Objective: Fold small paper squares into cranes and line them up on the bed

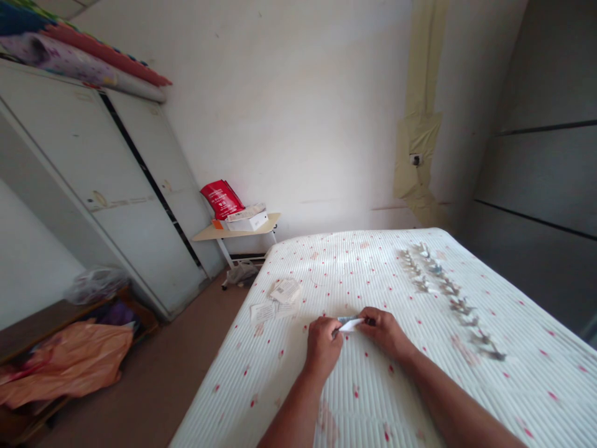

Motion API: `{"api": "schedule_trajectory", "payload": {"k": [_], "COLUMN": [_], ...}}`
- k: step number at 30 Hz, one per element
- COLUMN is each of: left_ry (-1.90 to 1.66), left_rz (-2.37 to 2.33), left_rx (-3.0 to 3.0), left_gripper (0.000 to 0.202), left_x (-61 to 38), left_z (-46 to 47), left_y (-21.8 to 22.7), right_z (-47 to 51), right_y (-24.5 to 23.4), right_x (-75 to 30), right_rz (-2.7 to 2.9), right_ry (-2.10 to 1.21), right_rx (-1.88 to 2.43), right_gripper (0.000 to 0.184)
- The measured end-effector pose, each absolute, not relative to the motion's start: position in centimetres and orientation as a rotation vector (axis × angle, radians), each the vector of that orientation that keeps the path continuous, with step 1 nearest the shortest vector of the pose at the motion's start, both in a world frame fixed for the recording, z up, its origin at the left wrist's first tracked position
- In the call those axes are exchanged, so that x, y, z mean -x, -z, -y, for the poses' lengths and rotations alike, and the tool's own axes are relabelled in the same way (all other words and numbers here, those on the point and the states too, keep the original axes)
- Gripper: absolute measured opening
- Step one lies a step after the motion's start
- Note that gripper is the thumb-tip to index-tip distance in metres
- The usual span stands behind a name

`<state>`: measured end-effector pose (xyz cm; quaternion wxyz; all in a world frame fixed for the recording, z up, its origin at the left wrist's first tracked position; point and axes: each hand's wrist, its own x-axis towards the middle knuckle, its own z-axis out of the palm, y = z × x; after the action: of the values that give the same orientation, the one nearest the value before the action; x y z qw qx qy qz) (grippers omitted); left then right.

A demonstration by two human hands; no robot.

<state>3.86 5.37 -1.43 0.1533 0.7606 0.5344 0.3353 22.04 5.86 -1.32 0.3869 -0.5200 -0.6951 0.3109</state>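
Observation:
Over the middle of the bed, my left hand (pixel 323 343) pinches one end of a small folded piece of paper (pixel 351 325). On the other end are the closed fingers of my right hand (pixel 383 331). The paper looks white with a dark printed part, and its ends are hidden by my fingers. To the left on the bed lies a loose pile of printed paper pieces (pixel 285 290), some overlapping. Two rows of small crumpled or folded paper shapes (pixel 459 305) run along the right side; their exact form is too blurred to tell.
The bed (pixel 359 398) has a white ribbed cover with red dots. Beyond its far left corner, a small table (pixel 275 219) carries a red bag (pixel 222 199) and a white box (pixel 254 221). A wardrobe (pixel 135 180) stands left, and orange plastic (pixel 74 364) lies on a low shelf.

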Motion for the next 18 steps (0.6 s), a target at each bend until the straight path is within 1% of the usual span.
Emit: {"api": "schedule_trajectory", "payload": {"k": [4, 8, 12, 18], "left_ry": [-1.1, -1.178, -1.222, -1.243], "left_rz": [-1.555, -1.543, -1.489, -1.357], "left_rx": [-2.094, -2.034, -2.029, -2.064], "left_gripper": [0.017, 0.018, 0.018, 0.021], "left_x": [-3.7, -3.5, -3.3, -3.2], "left_z": [-5.3, -5.2, -5.2, -5.3], "left_y": [1.3, 1.0, 0.8, 0.9], "right_z": [-6.3, -6.1, -5.8, -5.5], "right_y": [2.2, 2.1, 1.4, 0.5], "right_x": [-22.2, -22.1, -22.2, -22.1], "right_rz": [1.627, 1.646, 1.71, 1.864], "right_ry": [-1.004, -1.078, -0.986, -0.863], "right_rx": [1.211, 1.156, 1.088, 1.04], "right_gripper": [0.015, 0.012, 0.013, 0.025]}}
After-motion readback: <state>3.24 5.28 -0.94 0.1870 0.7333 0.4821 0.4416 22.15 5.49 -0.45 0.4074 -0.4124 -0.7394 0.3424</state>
